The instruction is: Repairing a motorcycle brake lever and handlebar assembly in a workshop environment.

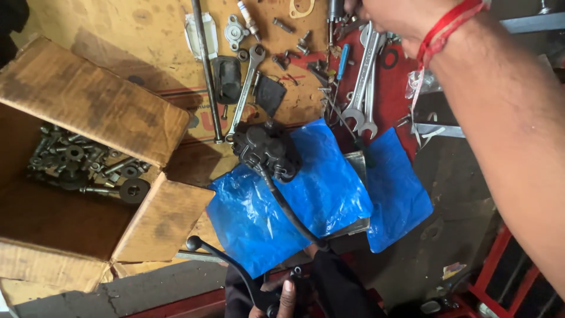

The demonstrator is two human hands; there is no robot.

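A black brake caliper lies on a blue plastic sheet. A black hose runs from it down toward the bottom edge. There my left hand grips a black lever assembly with a ball-ended lever sticking out to the left. My right hand, with a red thread around the wrist, reaches to the top edge among the spanners and a blue-handled screwdriver. Its fingers are partly cut off by the frame, so I cannot tell whether they hold anything.
An open cardboard box at the left holds several bolts and washers. A long steel rod, a spark plug, a wrench and small parts lie on the stained board. A red metal frame stands at the bottom right.
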